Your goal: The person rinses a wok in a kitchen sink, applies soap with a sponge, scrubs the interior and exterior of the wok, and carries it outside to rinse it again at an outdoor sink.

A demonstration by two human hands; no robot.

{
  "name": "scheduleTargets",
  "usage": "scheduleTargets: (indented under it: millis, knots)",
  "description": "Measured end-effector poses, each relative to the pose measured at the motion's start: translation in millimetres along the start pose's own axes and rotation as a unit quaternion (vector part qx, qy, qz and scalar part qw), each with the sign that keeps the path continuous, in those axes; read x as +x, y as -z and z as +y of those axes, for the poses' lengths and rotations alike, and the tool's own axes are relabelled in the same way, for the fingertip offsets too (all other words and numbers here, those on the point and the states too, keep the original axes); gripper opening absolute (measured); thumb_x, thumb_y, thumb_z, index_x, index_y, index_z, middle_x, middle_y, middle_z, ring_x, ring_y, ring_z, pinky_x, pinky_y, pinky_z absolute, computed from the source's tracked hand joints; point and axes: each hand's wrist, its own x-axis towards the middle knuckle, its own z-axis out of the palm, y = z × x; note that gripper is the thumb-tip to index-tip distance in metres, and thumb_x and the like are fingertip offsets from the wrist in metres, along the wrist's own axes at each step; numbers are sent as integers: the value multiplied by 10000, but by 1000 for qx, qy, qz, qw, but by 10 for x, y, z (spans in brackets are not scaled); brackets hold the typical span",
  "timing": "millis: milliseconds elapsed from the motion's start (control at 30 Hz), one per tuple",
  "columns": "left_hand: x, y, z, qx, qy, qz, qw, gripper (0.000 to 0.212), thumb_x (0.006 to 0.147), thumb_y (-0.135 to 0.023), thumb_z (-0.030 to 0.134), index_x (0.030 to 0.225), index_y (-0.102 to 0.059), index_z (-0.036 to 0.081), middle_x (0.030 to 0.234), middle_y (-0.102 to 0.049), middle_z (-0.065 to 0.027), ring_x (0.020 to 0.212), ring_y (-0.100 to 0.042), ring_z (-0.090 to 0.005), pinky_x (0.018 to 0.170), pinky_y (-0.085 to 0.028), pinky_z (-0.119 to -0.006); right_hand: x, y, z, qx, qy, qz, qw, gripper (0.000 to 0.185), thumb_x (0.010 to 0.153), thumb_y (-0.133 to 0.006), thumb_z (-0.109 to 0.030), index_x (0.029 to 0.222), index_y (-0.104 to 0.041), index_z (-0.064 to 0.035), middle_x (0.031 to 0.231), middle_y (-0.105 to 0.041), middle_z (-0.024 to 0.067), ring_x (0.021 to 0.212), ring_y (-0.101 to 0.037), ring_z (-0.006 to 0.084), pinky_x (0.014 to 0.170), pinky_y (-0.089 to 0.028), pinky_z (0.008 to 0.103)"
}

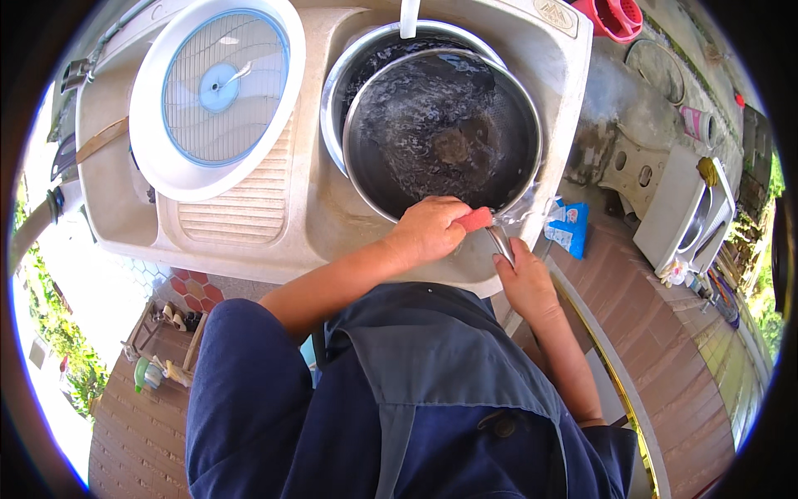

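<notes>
A large dark frying pan (430, 143) with water in it is tilted in the sink basin (349, 227). It overlaps a round metal bowl (336, 81) that also contains water. My right hand (528, 280) grips the pan's metal handle (500, 243). Between the fingers of my left hand (430, 227) is a red sponge (475, 219), pressed to the pan's rim where the handle joins. Water splashes just right of that joint. Above the bowl hangs a pale faucet spout (409, 19).
On the ribbed drainboard (234, 218) rests a white plastic basin (140, 134) with a blue-rimmed fan grille (249, 87). A wooden strip (103, 140) crosses the left sink compartment. Right of the sink lie a blue packet (568, 227) and a red plastic container (611, 19).
</notes>
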Motion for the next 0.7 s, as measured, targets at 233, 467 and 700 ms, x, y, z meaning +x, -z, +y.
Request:
scheduleTargets:
  millis: [233,467,700]
  knots:
    - [-826,295,674,106,-262,261,923,377,646,-608,130,1019,-625,78,1132,-579,-46,924,-545,-242,785,-421,-391,-257,1005,-340,244,-153,-294,912,155,863,-564,-158,915,-529,-16,612,-461,1,469,-456,78,402,-373,250]
    - [-546,193,967,305,-313,383,814,426,683,-672,342,1074,-634,179,1240,-520,33,1110,-465,-185,934,-301,-383,-666,1343,-775,225,-205,-360,882,215,888,-523,-131,1071,-449,-46,561,-401,-19,427,-411,78,390,-375,248]
    - [374,1320,591,25,-268,384,883,327,917,-454,242,1076,-619,9,1117,-605,-156,1120,-520,-296,973,-383,-350,-941,1297,-472,290,-197,-355,867,227,888,-484,-67,1099,-409,-30,568,-417,-8,432,-435,83,402,-408,250]
